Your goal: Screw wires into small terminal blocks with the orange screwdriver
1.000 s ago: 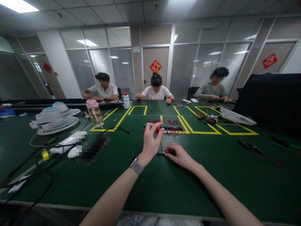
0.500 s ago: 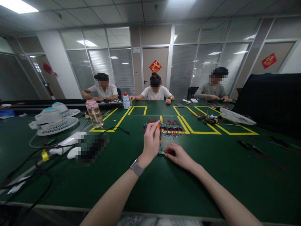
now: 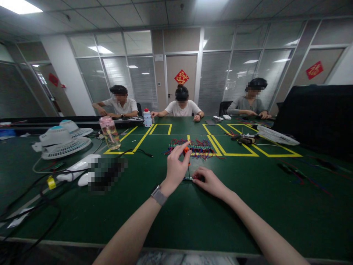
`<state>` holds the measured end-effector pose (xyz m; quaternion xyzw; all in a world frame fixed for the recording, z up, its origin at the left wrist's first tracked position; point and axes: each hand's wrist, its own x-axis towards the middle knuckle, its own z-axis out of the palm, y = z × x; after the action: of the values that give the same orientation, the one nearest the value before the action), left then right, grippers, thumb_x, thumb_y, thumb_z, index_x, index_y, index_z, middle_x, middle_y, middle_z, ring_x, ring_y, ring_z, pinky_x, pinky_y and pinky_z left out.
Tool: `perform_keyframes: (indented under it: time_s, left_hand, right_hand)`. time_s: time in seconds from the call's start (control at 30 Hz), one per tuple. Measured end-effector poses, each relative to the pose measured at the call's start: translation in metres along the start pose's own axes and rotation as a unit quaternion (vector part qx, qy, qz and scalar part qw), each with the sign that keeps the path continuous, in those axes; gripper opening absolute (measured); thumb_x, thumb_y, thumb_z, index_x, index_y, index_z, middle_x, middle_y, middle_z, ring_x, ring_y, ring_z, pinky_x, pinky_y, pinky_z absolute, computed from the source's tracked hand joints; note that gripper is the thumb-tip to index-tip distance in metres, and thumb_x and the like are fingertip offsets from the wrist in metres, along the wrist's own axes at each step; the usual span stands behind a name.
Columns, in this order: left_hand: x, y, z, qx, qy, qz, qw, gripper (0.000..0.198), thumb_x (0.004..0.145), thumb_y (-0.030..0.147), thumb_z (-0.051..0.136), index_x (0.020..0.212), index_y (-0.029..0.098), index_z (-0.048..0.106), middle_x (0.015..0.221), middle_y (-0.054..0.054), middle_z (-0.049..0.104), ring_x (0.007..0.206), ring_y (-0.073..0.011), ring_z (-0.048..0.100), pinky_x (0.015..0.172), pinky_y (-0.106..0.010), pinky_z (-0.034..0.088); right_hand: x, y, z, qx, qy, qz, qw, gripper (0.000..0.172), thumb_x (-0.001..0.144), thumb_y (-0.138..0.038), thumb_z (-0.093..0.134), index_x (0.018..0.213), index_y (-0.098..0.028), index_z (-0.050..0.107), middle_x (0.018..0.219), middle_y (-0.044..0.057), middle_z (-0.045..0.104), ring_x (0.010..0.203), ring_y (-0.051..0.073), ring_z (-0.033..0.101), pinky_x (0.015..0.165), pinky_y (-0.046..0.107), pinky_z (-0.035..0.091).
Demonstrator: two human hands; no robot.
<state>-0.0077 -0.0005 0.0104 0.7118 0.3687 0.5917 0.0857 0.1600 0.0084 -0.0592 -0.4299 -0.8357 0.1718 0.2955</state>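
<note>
My left hand, with a watch on its wrist, is closed round the orange handle of a screwdriver. The screwdriver stands nearly upright, and its dark shaft runs down to a small circuit board on the green table. Whether the tip touches a screw is too small to tell. At the board's right end, my right hand pinches it between thumb and curled fingers. Just beyond my hands lies a row of circuit boards with red and blue wires.
Yellow tape outlines mark the green table. To the left are white fans, a pink-lidded bottle, a power strip and black cables. Tools and loose wired boards lie right. Several people sit opposite.
The fingers of my left hand have spread a little from the screwdriver handle, with the thumb lower and more apart. My right hand stays at the board. The view has shifted slightly.
</note>
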Motion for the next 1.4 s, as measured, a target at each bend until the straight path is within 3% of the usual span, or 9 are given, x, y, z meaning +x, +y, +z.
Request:
perform_keyframes:
  time_s: [0.1, 0.27, 0.47, 0.63, 0.87, 1.03, 1.1, 1.27, 1.4]
  left_hand:
    - [0.0, 0.0008, -0.0007, 0.031, 0.025, -0.004, 0.999, 0.021, 0.085, 0.029, 0.059, 0.104, 0.022, 0.066, 0.092, -0.004, 0.06, 0.088, -0.0169, 0.057, 0.083, -0.031, 0.046]
    - [0.0002, 0.0013, -0.0006, -0.011, 0.006, -0.01, 1.0, 0.033, 0.095, 0.022, 0.037, 0.123, 0.022, 0.055, 0.11, -0.007, 0.06, 0.102, -0.0165, 0.056, 0.09, -0.032, 0.044]
    - [-0.0003, 0.0003, -0.0009, 0.029, 0.035, -0.004, 0.999, 0.018, 0.085, 0.029, 0.059, 0.1, 0.022, 0.067, 0.09, -0.004, 0.058, 0.086, -0.0167, 0.056, 0.081, -0.03, 0.046]
    - [-0.0005, -0.0015, -0.001, -0.001, 0.01, -0.014, 1.0, 0.033, 0.096, 0.022, 0.036, 0.123, 0.022, 0.054, 0.109, -0.007, 0.059, 0.1, -0.016, 0.056, 0.089, -0.031, 0.044]
    - [-0.0005, 0.0, -0.0012, 0.038, 0.032, -0.008, 0.999, 0.02, 0.086, 0.029, 0.057, 0.103, 0.021, 0.065, 0.092, -0.004, 0.058, 0.088, -0.0167, 0.057, 0.082, -0.029, 0.045]
    - [-0.0017, -0.003, 0.001, 0.004, 0.004, -0.011, 1.0, 0.035, 0.096, 0.021, 0.034, 0.127, 0.022, 0.051, 0.115, -0.007, 0.056, 0.107, -0.016, 0.053, 0.094, -0.031, 0.041]
    - [-0.0013, -0.0038, 0.0015, -0.005, 0.0, -0.002, 1.0, 0.034, 0.095, 0.02, 0.037, 0.127, 0.022, 0.05, 0.115, -0.007, 0.058, 0.108, -0.0161, 0.054, 0.095, -0.031, 0.041]
    - [-0.0012, -0.001, 0.0007, 0.026, 0.017, 0.001, 1.0, 0.023, 0.086, 0.027, 0.057, 0.107, 0.022, 0.063, 0.094, -0.004, 0.057, 0.089, -0.0159, 0.056, 0.084, -0.029, 0.045]
    - [-0.0021, -0.001, 0.0014, 0.006, -0.005, -0.003, 1.0, 0.032, 0.094, 0.024, 0.041, 0.123, 0.023, 0.054, 0.11, -0.007, 0.055, 0.103, -0.016, 0.054, 0.092, -0.031, 0.043]
  right_hand:
    - [-0.0001, 0.0007, 0.0007, -0.007, 0.001, -0.002, 1.0, 0.005, 0.08, -0.018, 0.061, 0.083, -0.017, 0.065, 0.082, 0.004, 0.059, 0.075, 0.016, 0.056, 0.07, 0.028, 0.045]
    - [0.0004, 0.0007, 0.0009, -0.009, -0.001, -0.002, 1.0, 0.006, 0.08, -0.019, 0.061, 0.084, -0.017, 0.065, 0.081, 0.004, 0.059, 0.075, 0.016, 0.056, 0.07, 0.028, 0.045]
    - [0.0002, -0.0002, 0.0007, -0.009, -0.001, 0.001, 1.0, 0.005, 0.08, -0.018, 0.061, 0.083, -0.017, 0.065, 0.082, 0.004, 0.059, 0.075, 0.017, 0.056, 0.071, 0.028, 0.045]
    - [0.0001, 0.0002, 0.0005, -0.008, -0.003, -0.002, 1.0, 0.006, 0.081, -0.019, 0.06, 0.084, -0.017, 0.065, 0.082, 0.004, 0.059, 0.076, 0.017, 0.056, 0.072, 0.029, 0.044]
    - [0.0008, -0.0005, 0.0003, -0.006, -0.002, 0.001, 1.0, 0.005, 0.08, -0.017, 0.061, 0.083, -0.017, 0.065, 0.082, 0.004, 0.059, 0.076, 0.017, 0.056, 0.071, 0.028, 0.044]
    - [0.0003, -0.0008, 0.0, -0.01, -0.003, -0.004, 1.0, 0.005, 0.08, -0.017, 0.061, 0.083, -0.017, 0.064, 0.081, 0.003, 0.058, 0.075, 0.017, 0.055, 0.071, 0.028, 0.043]
    - [0.0, -0.0009, -0.0002, -0.01, -0.003, -0.005, 1.0, 0.005, 0.08, -0.017, 0.06, 0.083, -0.017, 0.064, 0.081, 0.003, 0.058, 0.075, 0.017, 0.055, 0.071, 0.028, 0.044]
    - [-0.0003, -0.0007, -0.0003, -0.007, -0.005, -0.002, 1.0, 0.004, 0.08, -0.018, 0.061, 0.082, -0.017, 0.064, 0.082, 0.004, 0.058, 0.075, 0.017, 0.055, 0.071, 0.028, 0.044]
    - [0.0004, -0.0001, -0.0002, -0.007, -0.002, -0.006, 1.0, 0.004, 0.08, -0.017, 0.061, 0.083, -0.017, 0.064, 0.081, 0.004, 0.058, 0.075, 0.017, 0.055, 0.071, 0.028, 0.044]
